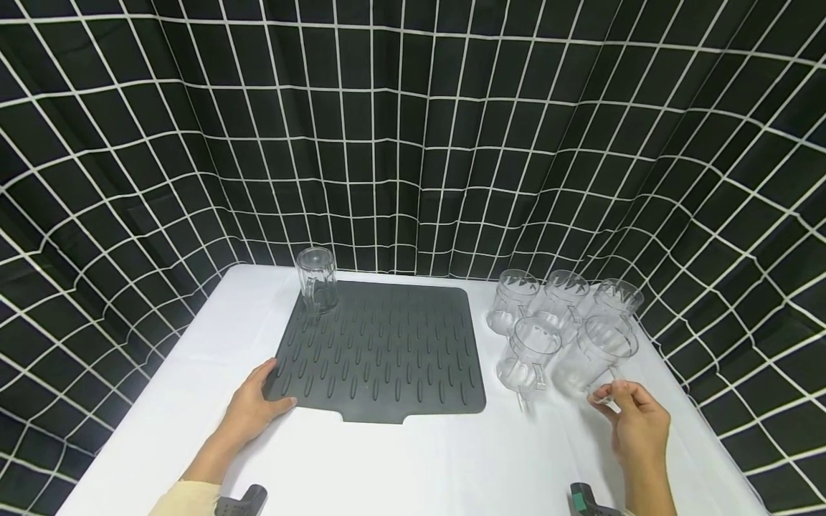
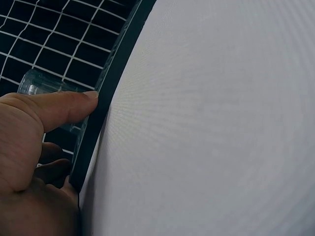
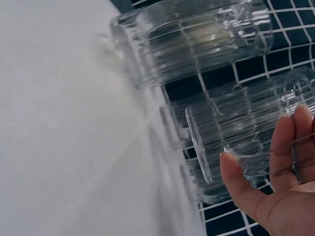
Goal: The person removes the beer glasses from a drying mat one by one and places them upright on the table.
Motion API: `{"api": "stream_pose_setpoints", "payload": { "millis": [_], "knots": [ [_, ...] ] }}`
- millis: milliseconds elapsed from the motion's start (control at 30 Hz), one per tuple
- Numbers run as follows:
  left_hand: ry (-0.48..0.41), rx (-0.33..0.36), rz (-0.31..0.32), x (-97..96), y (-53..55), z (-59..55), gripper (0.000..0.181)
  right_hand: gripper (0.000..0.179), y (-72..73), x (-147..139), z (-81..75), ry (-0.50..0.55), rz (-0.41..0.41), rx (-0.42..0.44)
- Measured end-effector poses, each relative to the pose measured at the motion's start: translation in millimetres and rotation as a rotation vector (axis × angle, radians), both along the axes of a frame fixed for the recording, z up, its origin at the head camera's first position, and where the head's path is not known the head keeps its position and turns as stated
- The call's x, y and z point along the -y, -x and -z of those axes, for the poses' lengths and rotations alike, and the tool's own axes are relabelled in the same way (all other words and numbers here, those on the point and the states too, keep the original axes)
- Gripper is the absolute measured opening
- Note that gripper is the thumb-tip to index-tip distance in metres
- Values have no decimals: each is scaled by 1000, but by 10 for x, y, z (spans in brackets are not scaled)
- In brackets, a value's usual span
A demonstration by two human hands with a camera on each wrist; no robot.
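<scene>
My right hand pinches the handle of the front-right clear glass mug between thumb and fingers. In the right wrist view that mug lies beside the thumb, and whether its base touches the table cannot be told. My left hand rests at the front-left corner of a dark grey ridged drying mat. Its thumb lies along the mat's front edge, with the other fingers extended by the left side. Another glass mug, apparently bottom up, stands on the mat's back-left corner.
Beside the held mug stands a front-row mug, with a back row of three more, including a left one. They stand close together on the white table. Black cloth with a white grid rises behind and along both sides.
</scene>
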State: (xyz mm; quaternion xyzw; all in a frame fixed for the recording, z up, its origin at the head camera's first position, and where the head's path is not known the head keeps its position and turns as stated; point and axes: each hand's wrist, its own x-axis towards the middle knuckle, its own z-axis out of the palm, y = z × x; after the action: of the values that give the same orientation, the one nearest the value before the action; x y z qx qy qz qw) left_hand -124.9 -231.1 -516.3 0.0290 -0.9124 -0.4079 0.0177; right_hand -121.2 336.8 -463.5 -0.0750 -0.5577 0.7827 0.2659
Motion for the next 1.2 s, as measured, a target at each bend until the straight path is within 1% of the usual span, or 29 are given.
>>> {"api": "stream_pose_setpoints", "payload": {
  "millis": [100, 267, 400, 667, 867, 1033, 1200],
  "knots": [
    [-2, 2, -2, -3, -1, 4, 89, 25, 16, -18, 63, -15, 21, 54],
    [5, 16, -10, -24, -11, -16, 90, 24, 56, -49, 164, -28, 31, 94],
    [5, 30, -14, -39, -17, -33, 90, 26, 70, -59, 204, -49, 30, 134],
    [2, 28, -17, -47, -14, -53, 88, 26, 80, -61, 238, -76, 36, 153],
    [-1, 36, -15, -43, -10, -45, 88, 26, 78, -75, 256, -49, 38, 166],
    [5, 25, -14, -42, -6, -48, 88, 24, 75, -83, 255, -42, 20, 164],
    [4, 36, -14, -40, -4, -51, 88, 24, 72, -104, 267, -52, -4, 155]
  ]
}}
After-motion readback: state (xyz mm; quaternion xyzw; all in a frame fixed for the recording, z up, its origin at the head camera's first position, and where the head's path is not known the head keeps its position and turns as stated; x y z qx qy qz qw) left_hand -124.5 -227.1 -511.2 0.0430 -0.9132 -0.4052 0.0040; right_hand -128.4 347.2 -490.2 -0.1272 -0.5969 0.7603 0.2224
